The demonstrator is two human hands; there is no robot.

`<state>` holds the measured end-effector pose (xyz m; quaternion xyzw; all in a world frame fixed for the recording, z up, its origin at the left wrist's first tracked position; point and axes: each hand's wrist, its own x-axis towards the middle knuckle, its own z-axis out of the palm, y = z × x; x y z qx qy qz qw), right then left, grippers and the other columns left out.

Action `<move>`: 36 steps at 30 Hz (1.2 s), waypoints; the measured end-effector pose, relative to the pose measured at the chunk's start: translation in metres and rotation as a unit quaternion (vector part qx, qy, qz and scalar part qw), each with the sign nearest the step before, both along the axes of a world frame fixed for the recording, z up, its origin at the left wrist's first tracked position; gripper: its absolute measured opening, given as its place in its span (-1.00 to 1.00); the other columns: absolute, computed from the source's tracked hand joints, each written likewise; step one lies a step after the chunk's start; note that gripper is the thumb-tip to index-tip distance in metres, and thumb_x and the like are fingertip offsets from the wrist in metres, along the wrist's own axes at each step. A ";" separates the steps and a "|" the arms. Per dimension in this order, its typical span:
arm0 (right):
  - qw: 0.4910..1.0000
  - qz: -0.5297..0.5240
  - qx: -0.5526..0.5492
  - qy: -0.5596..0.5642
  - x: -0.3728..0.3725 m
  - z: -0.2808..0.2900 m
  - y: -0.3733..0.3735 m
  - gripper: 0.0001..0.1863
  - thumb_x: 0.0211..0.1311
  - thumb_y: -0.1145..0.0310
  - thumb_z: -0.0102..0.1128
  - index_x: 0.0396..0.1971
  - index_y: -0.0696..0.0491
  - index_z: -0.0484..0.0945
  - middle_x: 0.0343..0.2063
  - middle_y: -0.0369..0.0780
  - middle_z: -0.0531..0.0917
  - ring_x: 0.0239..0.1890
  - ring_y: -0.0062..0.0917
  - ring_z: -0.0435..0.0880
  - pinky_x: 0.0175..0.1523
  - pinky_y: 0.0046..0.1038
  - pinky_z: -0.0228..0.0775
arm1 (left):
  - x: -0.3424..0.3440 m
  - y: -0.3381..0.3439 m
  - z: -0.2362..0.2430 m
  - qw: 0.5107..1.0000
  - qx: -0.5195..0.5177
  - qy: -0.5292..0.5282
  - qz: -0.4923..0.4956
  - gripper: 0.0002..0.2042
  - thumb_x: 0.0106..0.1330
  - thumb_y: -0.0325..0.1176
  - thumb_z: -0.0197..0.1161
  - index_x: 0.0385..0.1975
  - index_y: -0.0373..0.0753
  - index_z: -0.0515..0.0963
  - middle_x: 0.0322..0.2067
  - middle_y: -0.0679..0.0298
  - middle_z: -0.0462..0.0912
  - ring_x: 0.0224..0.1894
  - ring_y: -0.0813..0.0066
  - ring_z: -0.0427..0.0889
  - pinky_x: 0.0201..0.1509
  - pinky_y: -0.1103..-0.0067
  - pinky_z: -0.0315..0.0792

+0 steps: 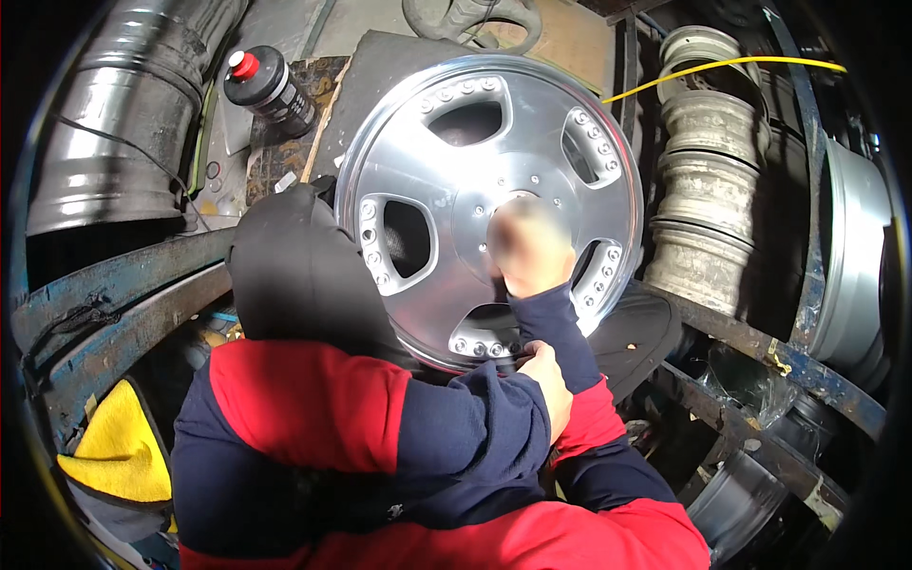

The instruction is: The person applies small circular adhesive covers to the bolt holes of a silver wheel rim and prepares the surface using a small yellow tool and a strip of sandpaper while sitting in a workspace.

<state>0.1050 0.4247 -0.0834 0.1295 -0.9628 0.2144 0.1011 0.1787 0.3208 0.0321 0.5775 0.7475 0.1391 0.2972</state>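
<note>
A polished silver alloy wheel rim [446,185] lies face up across my lap, with rows of bolts along its window openings. My right hand [534,249] is over the wheel's centre hub, touching or just above it; blur hides its fingers and anything in them. Close to the wheel's near edge is my left hand [549,388], right beside my right forearm. Its back shows, but the fingers are mostly hidden, so I cannot tell whether they grip the edge or the sleeve. Both arms wear navy and red sleeves.
A black bottle with a red cap [271,90] stands at the far left. Beyond the wheel lies a steering wheel [475,21]. Stacked dirty rims [705,195] and a yellow hose [731,63] are at right. Metal frame bars [123,285] flank me; a yellow cloth [122,446] hangs at left.
</note>
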 end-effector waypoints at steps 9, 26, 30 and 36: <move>0.999 0.026 0.046 0.008 0.004 0.000 0.004 -0.74 0.01 0.47 0.34 -0.23 -0.07 0.68 -0.49 -0.24 0.58 -0.40 -0.27 0.62 -0.28 -0.25 0.47 | 0.000 -0.004 0.007 1.000 0.008 -0.001 0.002 -0.68 0.33 -0.22 0.10 -0.23 -0.31 0.72 -0.30 0.10 0.75 -0.16 0.15 0.68 0.17 0.12 0.32; 1.000 0.027 0.013 0.006 -0.011 0.005 0.009 -0.88 0.04 0.47 0.30 -0.38 -0.05 0.70 -0.44 -0.22 0.67 -0.37 -0.21 0.63 -0.24 -0.23 0.47 | 0.001 -0.001 -0.001 1.000 -0.007 0.006 -0.001 -0.71 0.31 -0.22 0.13 -0.23 -0.24 0.73 -0.30 0.15 0.76 -0.15 0.19 0.69 0.09 0.17 0.36; 0.998 -0.001 -0.058 -0.037 -0.019 0.006 0.011 -0.89 0.11 0.46 0.38 -0.32 0.04 0.74 -0.46 -0.19 0.71 -0.39 -0.33 0.70 -0.25 -0.39 0.52 | -0.005 -0.002 -0.003 0.999 -0.012 -0.025 -0.020 -0.70 0.29 -0.21 0.15 -0.22 -0.27 0.73 -0.31 0.14 0.75 -0.15 0.16 0.68 0.10 0.19 0.35; 0.982 -0.055 -0.140 -0.112 -0.016 0.011 0.004 -0.88 0.17 0.44 0.41 -0.28 0.05 0.76 -0.45 -0.18 0.73 -0.42 -0.42 0.73 -0.25 -0.46 0.53 | -0.006 -0.002 -0.005 0.999 -0.037 0.012 -0.023 -0.67 0.31 -0.21 0.12 -0.18 -0.31 0.70 -0.27 0.06 0.73 -0.15 0.10 0.66 0.11 0.14 0.34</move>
